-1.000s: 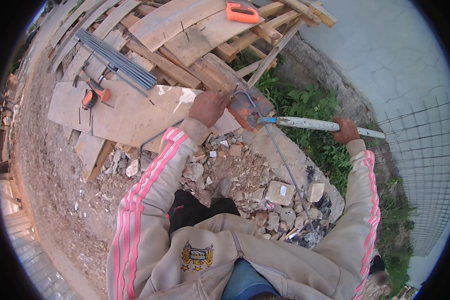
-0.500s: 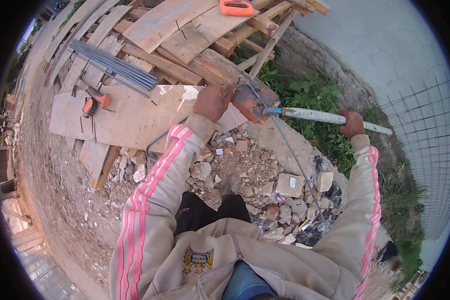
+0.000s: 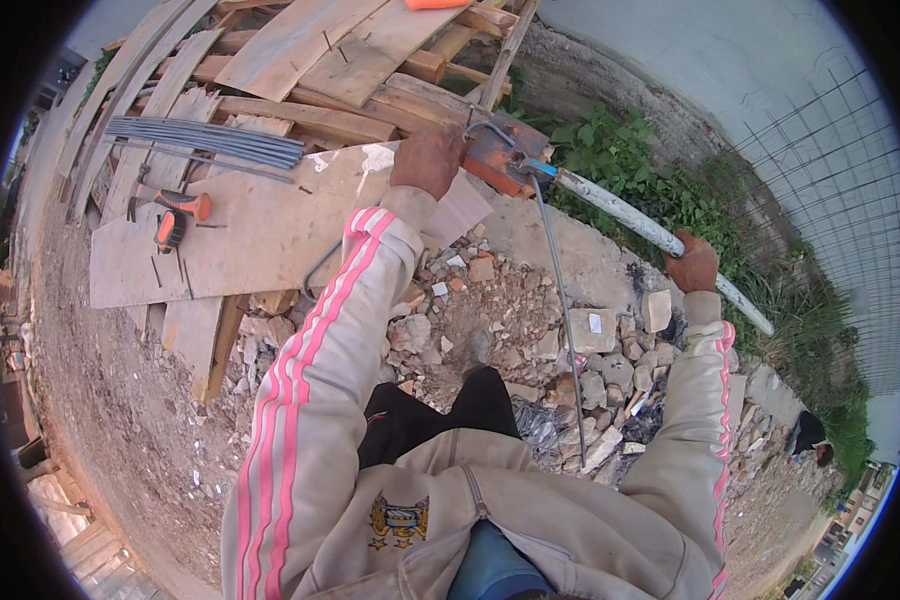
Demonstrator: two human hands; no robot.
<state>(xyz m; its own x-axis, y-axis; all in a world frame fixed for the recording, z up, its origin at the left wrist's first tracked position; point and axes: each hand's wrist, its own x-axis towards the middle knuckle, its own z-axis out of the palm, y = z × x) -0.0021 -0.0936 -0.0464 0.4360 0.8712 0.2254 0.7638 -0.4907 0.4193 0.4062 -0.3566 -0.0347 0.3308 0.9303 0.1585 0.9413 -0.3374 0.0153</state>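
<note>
My left hand (image 3: 428,163) is closed around a steel rod, pressed down beside a rusty bending plate (image 3: 502,158) fixed on the timber. From that plate the rod's bent leg (image 3: 558,290) runs back toward me over the rubble. A hooked end of rod (image 3: 317,268) shows left of my left sleeve; its link to the rod is hidden. My right hand (image 3: 692,264) wraps round a long white pipe handle (image 3: 622,215). The pipe's blue metal head (image 3: 542,170) sits against the rod at the plate.
On the plywood sheet (image 3: 240,225) lie a hammer (image 3: 175,200), a tape measure (image 3: 169,231) and loose nails. A bundle of steel rods (image 3: 210,138) rests further back. Broken stones (image 3: 592,330) cover the ground before me. Wire mesh (image 3: 820,170) leans on the right wall.
My right hand has pulled the pipe toward me, and the rod's free leg has swung from lower right to nearly straight back at me. My left hand stays at the plate.
</note>
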